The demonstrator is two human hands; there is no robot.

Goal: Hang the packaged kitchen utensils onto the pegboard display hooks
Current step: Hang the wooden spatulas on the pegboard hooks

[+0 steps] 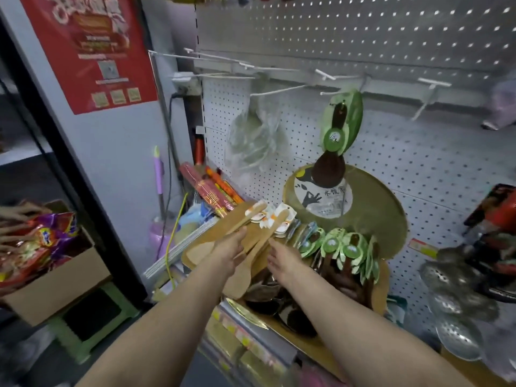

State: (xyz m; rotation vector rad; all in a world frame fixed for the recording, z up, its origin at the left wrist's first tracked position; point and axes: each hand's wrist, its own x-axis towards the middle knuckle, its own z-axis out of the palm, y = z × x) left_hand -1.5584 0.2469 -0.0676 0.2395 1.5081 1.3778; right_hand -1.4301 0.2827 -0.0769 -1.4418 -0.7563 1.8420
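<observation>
Several wooden spatulas (245, 262) with white card labels lie fanned on the shelf below the white pegboard (391, 152). My left hand (230, 252) grips their handles from the left. My right hand (282, 261) reaches in beside them, fingers spread, touching the handle of one. A dark wooden spoon in a green card (339, 127) hangs from a hook above. Several more green-carded dark spoons (344, 247) lie in a pile to the right of my right hand. Bare white hooks (279, 90) stick out along the upper rail.
A clear plastic bag (257, 138) hangs from a hook at the left. A round golden board (377, 208) leans on the pegboard. Metal skimmers (458, 300) lie at the right. A cardboard box of snack packets (47, 255) sits on a green stool at the left.
</observation>
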